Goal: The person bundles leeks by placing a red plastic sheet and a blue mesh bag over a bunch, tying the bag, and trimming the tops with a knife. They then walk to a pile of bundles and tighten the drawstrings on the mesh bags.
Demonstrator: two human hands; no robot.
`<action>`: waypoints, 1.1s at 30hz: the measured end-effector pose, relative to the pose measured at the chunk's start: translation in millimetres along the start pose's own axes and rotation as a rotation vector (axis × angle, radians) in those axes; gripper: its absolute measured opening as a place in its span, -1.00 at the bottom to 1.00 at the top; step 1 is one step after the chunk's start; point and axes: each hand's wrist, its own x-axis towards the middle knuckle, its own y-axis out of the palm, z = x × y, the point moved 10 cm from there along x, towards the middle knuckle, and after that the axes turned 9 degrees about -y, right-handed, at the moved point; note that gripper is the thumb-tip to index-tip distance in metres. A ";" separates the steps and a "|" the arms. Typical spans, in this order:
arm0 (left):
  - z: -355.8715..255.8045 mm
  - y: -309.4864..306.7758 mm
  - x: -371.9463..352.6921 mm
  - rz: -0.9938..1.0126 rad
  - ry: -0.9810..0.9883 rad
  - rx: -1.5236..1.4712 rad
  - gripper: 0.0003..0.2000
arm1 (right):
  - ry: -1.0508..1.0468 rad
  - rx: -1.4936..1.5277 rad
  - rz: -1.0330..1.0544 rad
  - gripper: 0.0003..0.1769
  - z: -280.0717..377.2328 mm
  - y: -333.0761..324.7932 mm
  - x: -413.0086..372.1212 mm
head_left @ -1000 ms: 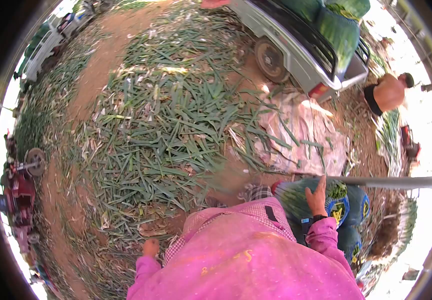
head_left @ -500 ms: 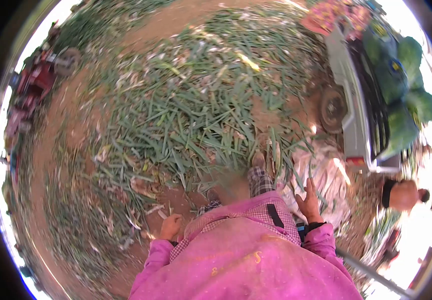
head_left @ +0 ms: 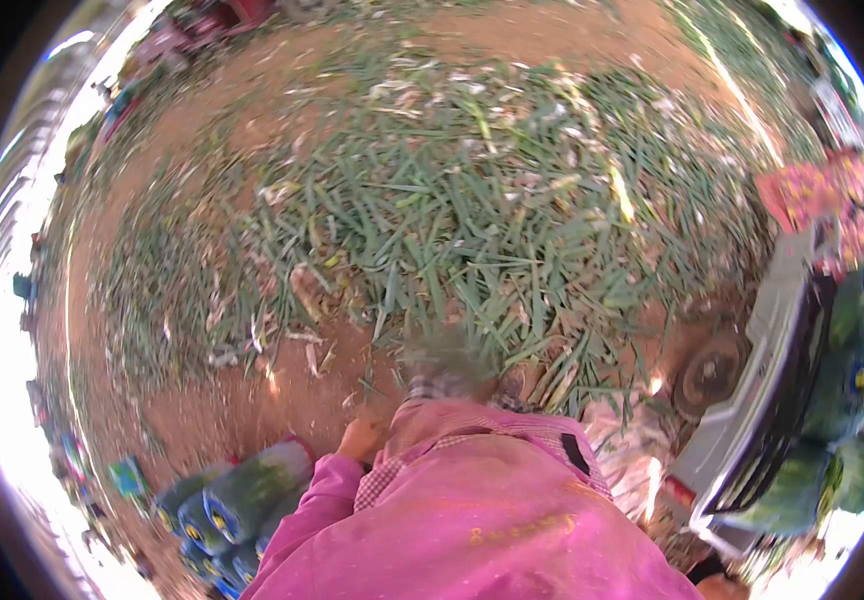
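Observation:
My left hand (head_left: 359,440) hangs low beside my pink clothing (head_left: 452,490), over bare reddish soil. It is small and blurred, so its finger shape and anything in it cannot be made out. My right hand is out of sight. In front of my feet, long green leaves (head_left: 432,215) lie scattered in a thick layer with pale dry bits. A crumpled pale sheet (head_left: 632,450) lies on the ground to my right.
A grey vehicle bed (head_left: 752,390) with a wheel (head_left: 710,375) stands at the right, loaded with large green bundles (head_left: 792,490). More green and blue bundles (head_left: 252,490) lie at the lower left. Red machinery (head_left: 197,25) shows at the upper left.
The view has swung to the left, bringing the lower-left bundles into sight. The vehicle now appears lower and farther right. My right hand has left the view; my left hand sits closer to my clothing.

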 end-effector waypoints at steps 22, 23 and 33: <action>52.9 57.7 -46.1 -0.130 -0.519 -0.342 -0.72 | -1.007 -0.864 -0.384 -0.53 592.6 -316.0 82.3; 56.1 38.8 -35.8 -0.187 -0.477 -0.393 -0.73 | -0.627 -1.118 -0.255 -0.49 563.4 -287.1 80.4; 253.7 -6.4 -100.3 -0.118 -0.608 -0.320 -0.73 | -0.776 -0.802 0.101 -0.50 678.3 -38.0 41.6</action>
